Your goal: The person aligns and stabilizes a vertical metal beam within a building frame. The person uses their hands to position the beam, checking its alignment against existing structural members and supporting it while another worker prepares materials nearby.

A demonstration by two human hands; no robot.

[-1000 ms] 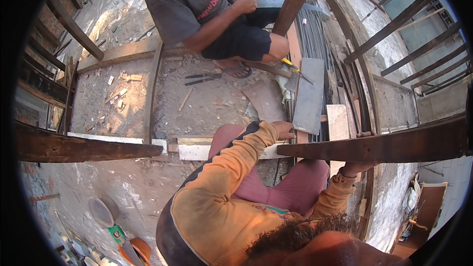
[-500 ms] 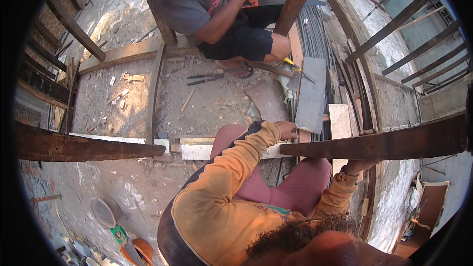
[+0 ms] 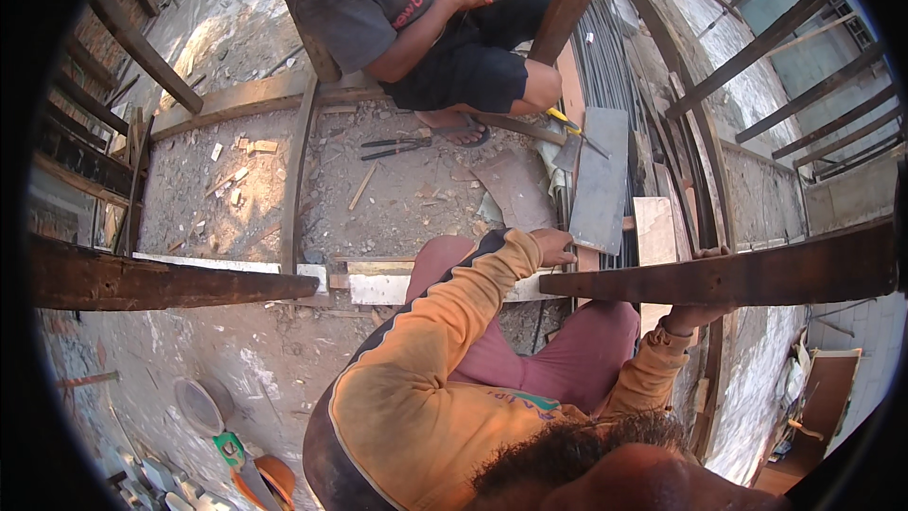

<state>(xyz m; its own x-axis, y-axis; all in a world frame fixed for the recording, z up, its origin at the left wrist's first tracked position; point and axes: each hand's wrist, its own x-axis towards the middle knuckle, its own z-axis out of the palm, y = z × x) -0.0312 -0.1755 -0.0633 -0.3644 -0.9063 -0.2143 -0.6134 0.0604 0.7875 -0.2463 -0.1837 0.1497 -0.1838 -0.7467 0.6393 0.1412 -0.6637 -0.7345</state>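
My right hand (image 3: 698, 318) is wrapped round a dark wooden post (image 3: 653, 276), its fingertips showing over the far side. My left hand (image 3: 553, 248), at the end of an orange sleeve, is just beyond the post's narrow end. Its fingers are curled together, and I cannot make out what, if anything, they hold. Right beside it lies a grey flat board (image 3: 598, 180) on top of thin planks. A white-painted timber (image 3: 376, 290) runs under my left forearm. My knees in mauve trousers are bent on both sides of that timber.
A co-worker in a grey shirt (image 3: 340, 19) crouches opposite, holding something red. On the rubble are a long-handled cutter (image 3: 390, 146), a yellow-handled tool (image 3: 563, 119) and a bundle of dark rods (image 3: 605, 57). A green-handled saw (image 3: 230, 450) and sieve (image 3: 200, 404) lie at lower left.
The co-worker's hands have drawn in to the left with the red thing. My left hand has shifted very slightly, its fingers more curled. My right hand keeps its hold on the post.
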